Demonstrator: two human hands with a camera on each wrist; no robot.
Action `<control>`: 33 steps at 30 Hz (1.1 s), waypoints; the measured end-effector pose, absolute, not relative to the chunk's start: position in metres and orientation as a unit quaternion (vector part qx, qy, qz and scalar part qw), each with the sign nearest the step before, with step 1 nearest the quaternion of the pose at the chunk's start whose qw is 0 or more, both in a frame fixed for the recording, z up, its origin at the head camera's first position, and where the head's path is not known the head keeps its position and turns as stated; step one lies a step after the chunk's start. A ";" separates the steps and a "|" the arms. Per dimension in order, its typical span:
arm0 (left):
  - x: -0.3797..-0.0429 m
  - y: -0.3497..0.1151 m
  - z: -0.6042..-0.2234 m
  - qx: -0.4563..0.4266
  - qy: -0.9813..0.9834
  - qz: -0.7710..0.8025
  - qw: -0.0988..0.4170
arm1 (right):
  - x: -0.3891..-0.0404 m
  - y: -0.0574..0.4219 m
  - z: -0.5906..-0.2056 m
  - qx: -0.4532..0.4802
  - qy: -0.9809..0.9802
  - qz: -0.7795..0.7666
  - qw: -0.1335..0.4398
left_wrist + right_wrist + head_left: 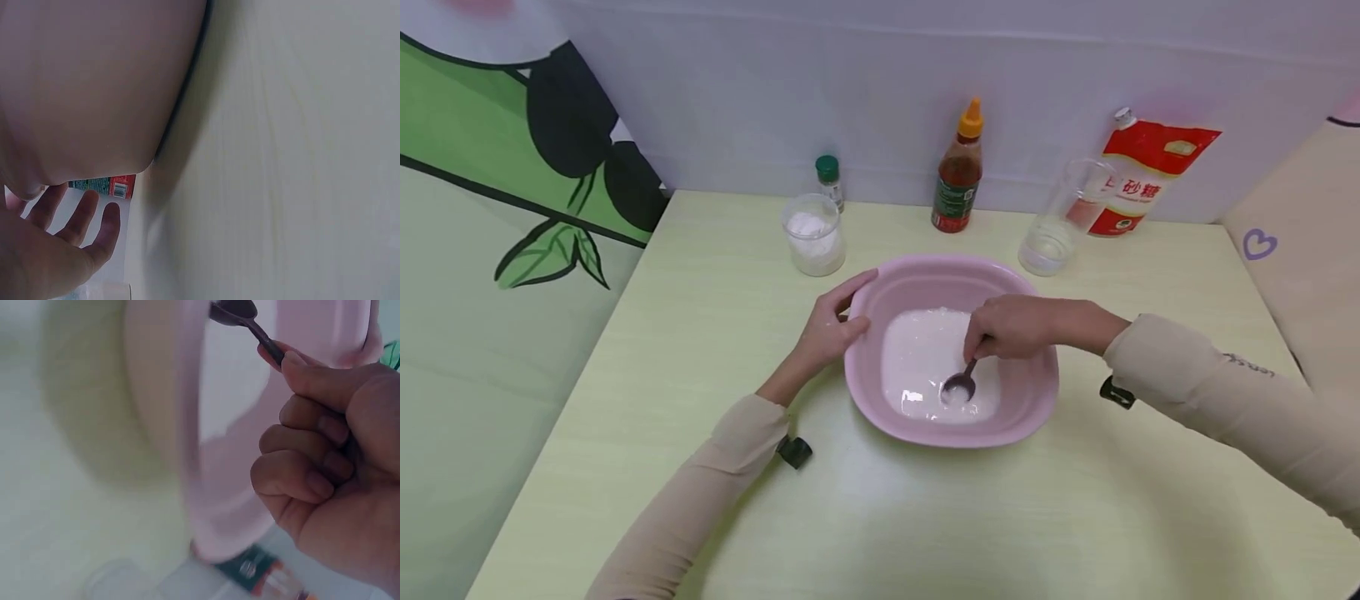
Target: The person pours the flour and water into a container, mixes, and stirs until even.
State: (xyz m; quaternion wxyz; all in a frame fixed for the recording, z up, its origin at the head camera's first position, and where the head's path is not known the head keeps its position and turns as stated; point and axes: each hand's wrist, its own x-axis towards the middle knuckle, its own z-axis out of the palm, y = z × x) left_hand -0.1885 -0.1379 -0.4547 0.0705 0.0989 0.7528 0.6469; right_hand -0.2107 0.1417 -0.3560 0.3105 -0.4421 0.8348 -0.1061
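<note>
A pink plastic basin stands on the table with a white liquid across its bottom. My left hand holds the basin's left rim, thumb on the near side and fingers at the far side; in the left wrist view its fingers reach under the rim. With my right hand I pinch a small dark spoon over the basin, its bowl down at the white liquid. In the right wrist view thumb and forefinger grip the spoon's handle, and the other fingers curl into the palm.
Behind the basin stand a clear cup of white powder, a small green-capped jar, a red sauce bottle with an orange cap, a tilted-looking clear cup and a red and white sugar pouch. A pale curtain hangs behind the table.
</note>
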 end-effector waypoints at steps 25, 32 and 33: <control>-0.188 -0.135 -0.457 0.110 0.748 0.651 0.066 | -0.198 0.110 -0.364 -0.518 0.817 -0.112 0.226; -0.188 -0.137 -0.456 0.103 0.747 0.652 0.072 | -0.195 0.148 -0.352 -0.427 0.844 -0.092 0.311; -0.189 -0.137 -0.456 0.102 0.747 0.653 0.074 | -0.198 0.153 -0.350 -0.414 0.852 -0.084 0.308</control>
